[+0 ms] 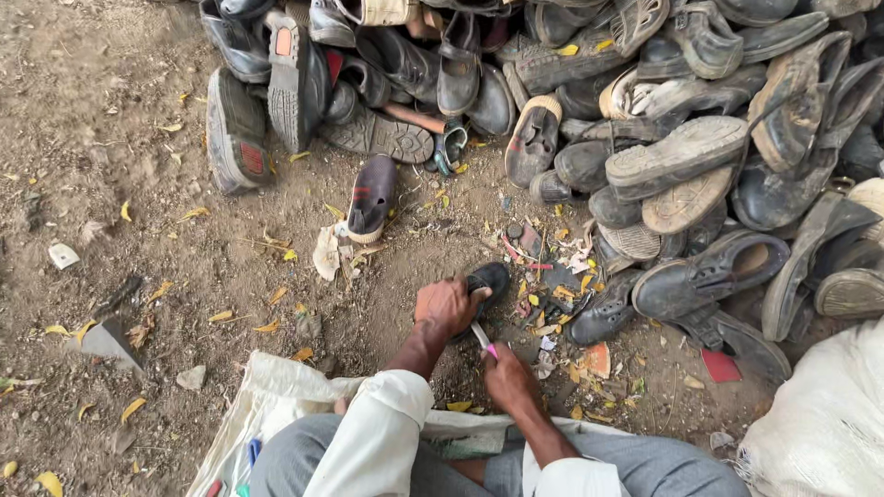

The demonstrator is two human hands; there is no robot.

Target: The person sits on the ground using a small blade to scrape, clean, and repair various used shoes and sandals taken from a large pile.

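Observation:
My left hand [446,306] presses down on a small black shoe [486,281] that lies on the dirt ground in front of me. My right hand [508,377] grips a knife with a pink handle [484,341], its blade pointing up toward the shoe's near side. Both forearms come out of rolled white sleeves, and my grey trousers fill the bottom edge.
A big heap of worn dark shoes [645,138] covers the top and right. One dark shoe [372,196] lies apart, left of centre. Scraps and yellow leaves [562,276] litter the ground. A white woven sack [276,396] lies under my legs, another sack [820,423] sits bottom right.

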